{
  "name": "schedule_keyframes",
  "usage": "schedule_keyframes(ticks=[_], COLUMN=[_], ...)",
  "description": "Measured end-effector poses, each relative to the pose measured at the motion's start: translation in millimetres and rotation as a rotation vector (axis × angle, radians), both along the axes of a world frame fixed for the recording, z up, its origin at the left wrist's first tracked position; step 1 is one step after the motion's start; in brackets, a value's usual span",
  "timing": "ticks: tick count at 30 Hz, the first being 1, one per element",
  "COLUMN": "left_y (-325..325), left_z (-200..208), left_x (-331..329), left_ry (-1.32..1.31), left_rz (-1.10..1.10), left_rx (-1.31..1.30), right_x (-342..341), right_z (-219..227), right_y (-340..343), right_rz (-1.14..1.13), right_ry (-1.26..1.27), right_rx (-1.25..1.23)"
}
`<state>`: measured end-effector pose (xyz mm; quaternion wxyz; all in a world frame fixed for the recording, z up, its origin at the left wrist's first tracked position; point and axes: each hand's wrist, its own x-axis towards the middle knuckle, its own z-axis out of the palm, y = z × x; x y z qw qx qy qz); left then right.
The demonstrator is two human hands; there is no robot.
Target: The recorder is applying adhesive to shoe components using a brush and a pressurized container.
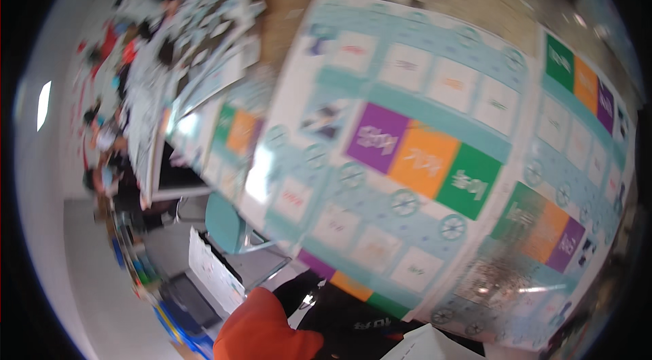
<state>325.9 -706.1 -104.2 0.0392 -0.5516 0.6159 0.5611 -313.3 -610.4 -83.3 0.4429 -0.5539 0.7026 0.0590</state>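
Observation:
Neither of my hands can be made out. An orange sleeve and dark clothing show at the lower edge. Just beyond the clothing lies a large printed sheet, light blue with white boxes, wheel drawings and purple, orange and green blocks. Its near edge reaches the dark clothing. A plain white sheet or folded paper sits at the bottom, partly cut off. The picture is tilted and smeared by motion.
At the left a turquoise chair stands beside a white-edged table. Another table farther off bears many papers, with several people around it. A white panel, a dark bin and coloured items line the lower left.

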Motion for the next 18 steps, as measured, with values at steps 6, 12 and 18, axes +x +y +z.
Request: schedule_keyframes(ticks=[6, 12, 18], left_y=[-34.4, -3.5, 28.0], left_z=[89.3, 404.9, 577.3], left_x=[19.5, 15.5, -19.7], left_ry=[-0.106, 0.616, 1.733], left_rz=[0.356, 0.788, 0.449], left_rx=[-0.122, -0.635, -1.369], right_x=[12.2, -6.2, 84.3], right_z=[-51.1, 35.5, 264.2], right_y=[-184.5, -128.1, -62.9], right_rz=[0.495, 0.506, 0.215], right_ry=[-0.072, 0.067, 0.215], right_rx=[-0.378, -0.628, -0.546])
